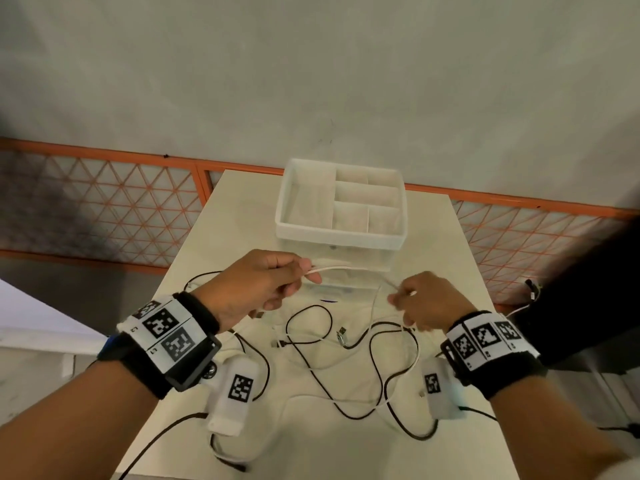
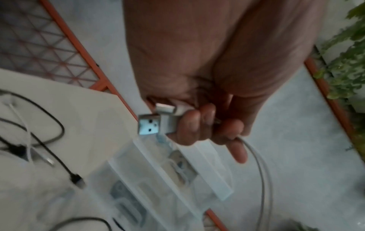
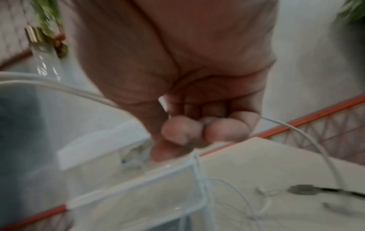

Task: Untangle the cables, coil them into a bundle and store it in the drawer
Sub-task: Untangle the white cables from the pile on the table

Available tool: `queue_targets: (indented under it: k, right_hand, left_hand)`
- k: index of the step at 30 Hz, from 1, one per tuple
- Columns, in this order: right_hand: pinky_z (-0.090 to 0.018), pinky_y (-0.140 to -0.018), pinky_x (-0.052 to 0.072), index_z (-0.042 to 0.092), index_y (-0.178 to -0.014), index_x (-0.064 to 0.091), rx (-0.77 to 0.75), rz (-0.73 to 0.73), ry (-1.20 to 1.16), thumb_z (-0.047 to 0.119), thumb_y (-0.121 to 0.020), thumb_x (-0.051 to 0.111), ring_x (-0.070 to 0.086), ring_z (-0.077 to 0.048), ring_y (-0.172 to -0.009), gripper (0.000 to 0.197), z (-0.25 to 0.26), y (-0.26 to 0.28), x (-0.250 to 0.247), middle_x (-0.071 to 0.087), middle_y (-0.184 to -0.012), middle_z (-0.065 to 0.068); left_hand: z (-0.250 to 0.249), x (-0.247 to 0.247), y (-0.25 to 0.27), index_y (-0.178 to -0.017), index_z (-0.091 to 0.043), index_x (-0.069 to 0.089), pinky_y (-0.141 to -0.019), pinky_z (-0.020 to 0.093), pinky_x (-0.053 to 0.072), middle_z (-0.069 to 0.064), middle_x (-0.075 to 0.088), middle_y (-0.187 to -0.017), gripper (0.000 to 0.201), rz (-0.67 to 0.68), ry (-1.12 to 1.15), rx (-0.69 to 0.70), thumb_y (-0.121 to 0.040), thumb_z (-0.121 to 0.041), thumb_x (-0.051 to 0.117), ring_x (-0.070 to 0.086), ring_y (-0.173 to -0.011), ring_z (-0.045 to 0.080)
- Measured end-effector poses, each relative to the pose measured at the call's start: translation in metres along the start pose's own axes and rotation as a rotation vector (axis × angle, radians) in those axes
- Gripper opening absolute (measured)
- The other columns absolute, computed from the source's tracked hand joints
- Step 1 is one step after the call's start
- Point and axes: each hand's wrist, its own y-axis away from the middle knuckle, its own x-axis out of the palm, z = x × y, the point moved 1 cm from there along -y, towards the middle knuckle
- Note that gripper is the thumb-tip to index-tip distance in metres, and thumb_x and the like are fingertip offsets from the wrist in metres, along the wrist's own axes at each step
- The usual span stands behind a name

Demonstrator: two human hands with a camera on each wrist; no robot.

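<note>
- The left hand (image 1: 263,285) is curled round the white cable (image 1: 332,268) and holds it above the middle of the surface (image 1: 194,258); in the left wrist view two plug ends, one a flat metal USB plug (image 2: 152,124), stick out of the fist side by side.
- The right hand (image 1: 420,301) pinches the same white cable between the thumb and the fingers (image 3: 182,130), a little nearer to the right edge of the surface.
- The stretch of white cable between the two hands runs from left to right, almost level, in front of the drawer unit (image 1: 341,216). From the right hand it hangs down in a loose loop onto the surface.
- I judge the next move depends on this axis: the hands can pull apart along it to draw the white cable out of the black cable (image 1: 311,362), which lies below them in wide crossing loops towards the near edge.
- Both cables are thin, round and limp. The white one looks smooth; the black one ends in small dark plugs.
- The drawer unit stands at the far edge. It is made of cloudy clear plastic, and its open top tray is divided into compartments. Whether the drawer below is open I cannot tell.
- No coiling is done yet.
</note>
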Motion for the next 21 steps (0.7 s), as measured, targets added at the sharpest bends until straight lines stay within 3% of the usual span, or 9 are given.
queue_targets:
  k: [3,6,9,11,12,14,16,19,21]
  right_hand:
    - [-0.025,-0.078,0.041,0.017,-0.083,0.071,-0.027,-0.389,-0.054,0.014,-0.093,0.063,0.059,-0.016,-0.082,0.013,-0.022,-0.010,-0.014,0.071,-0.084,0.002]
    - [-0.023,-0.067,0.044,0.026,-0.103,0.070,-0.193,-0.593,-0.246,0.010,-0.092,0.065,0.061,-0.017,-0.074,0.020,-0.028,-0.012,-0.010,0.067,-0.109,-0.001]
    - [-0.036,-0.094,0.052,0.036,-0.149,0.038,-0.152,-0.364,-0.146,0.010,-0.091,0.067,0.067,-0.023,-0.098,0.070,-0.042,-0.017,0.018,0.055,-0.142,-0.006]
    - [-0.044,-0.107,0.045,0.043,-0.157,0.006,-0.093,-0.230,-0.052,0.009,-0.089,0.065,0.057,-0.031,-0.125,0.096,-0.050,-0.013,0.045,0.047,-0.151,-0.008]
    - [-0.043,-0.105,0.047,0.046,-0.156,0.002,-0.104,-0.226,-0.049,0.011,-0.088,0.065,0.059,-0.031,-0.122,0.099,-0.052,-0.009,0.059,0.051,-0.147,-0.008]
    - [-0.040,-0.096,0.052,0.048,-0.150,0.019,-0.186,-0.201,-0.075,0.022,-0.087,0.068,0.066,-0.022,-0.097,0.084,-0.052,0.003,0.086,0.062,-0.131,0.001]
    - [-0.036,-0.091,0.054,0.051,-0.135,0.035,-0.244,-0.023,0.000,0.040,-0.084,0.071,0.064,-0.012,-0.086,0.063,-0.051,0.014,0.112,0.068,-0.115,0.010]
    - [-0.032,-0.093,0.049,0.051,-0.132,0.042,-0.223,0.317,0.337,0.052,-0.078,0.072,0.062,-0.016,-0.107,0.063,-0.059,0.022,0.140,0.066,-0.117,0.007]
    - [-0.030,-0.093,0.045,0.043,-0.128,0.054,-0.222,0.360,0.527,0.042,-0.083,0.069,0.060,-0.020,-0.113,0.047,-0.063,0.019,0.145,0.062,-0.125,0.001]
  left_hand:
    - [0.013,-0.010,0.007,-0.091,-0.018,0.079,-0.044,0.017,0.029,-0.010,0.053,-0.055,0.025,0.014,-0.345,-0.102,-0.096,-0.015,0.055,0.036,-0.046,0.005]
    - [0.040,-0.008,0.006,-0.080,-0.018,0.080,-0.048,0.014,0.041,-0.010,0.067,-0.061,0.024,-0.009,-0.570,-0.206,-0.089,-0.012,0.058,0.056,-0.055,0.005]
    - [0.069,-0.004,-0.001,-0.077,-0.018,0.076,-0.051,0.015,0.042,-0.007,0.070,-0.073,0.028,-0.195,-0.584,-0.276,-0.088,-0.006,0.054,0.063,-0.066,0.011]
    - [0.081,0.001,-0.003,-0.079,-0.018,0.072,-0.051,0.020,0.041,-0.007,0.065,-0.079,0.031,-0.331,-0.543,-0.283,-0.092,-0.005,0.047,0.058,-0.066,0.015]
    - [0.083,0.004,-0.004,-0.080,-0.017,0.071,-0.049,0.021,0.040,-0.006,0.063,-0.080,0.032,-0.383,-0.515,-0.279,-0.093,-0.005,0.044,0.055,-0.062,0.015]
    - [0.080,0.011,-0.005,-0.082,-0.016,0.068,-0.048,0.022,0.036,-0.006,0.058,-0.079,0.031,-0.449,-0.450,-0.280,-0.096,-0.007,0.041,0.048,-0.057,0.014]
    - [0.076,0.016,-0.009,-0.087,-0.013,0.066,-0.051,0.025,0.035,-0.004,0.054,-0.073,0.025,-0.473,-0.362,-0.291,-0.097,-0.011,0.043,0.046,-0.056,0.015]
    - [0.065,0.022,-0.013,-0.084,-0.010,0.062,-0.050,0.027,0.031,-0.001,0.044,-0.059,0.023,-0.471,-0.230,-0.269,-0.098,-0.023,0.051,0.038,-0.050,0.016]
    - [0.061,0.027,-0.015,-0.079,-0.010,0.060,-0.045,0.024,0.028,-0.001,0.041,-0.059,0.027,-0.440,-0.110,-0.256,-0.099,-0.026,0.052,0.032,-0.046,0.014]
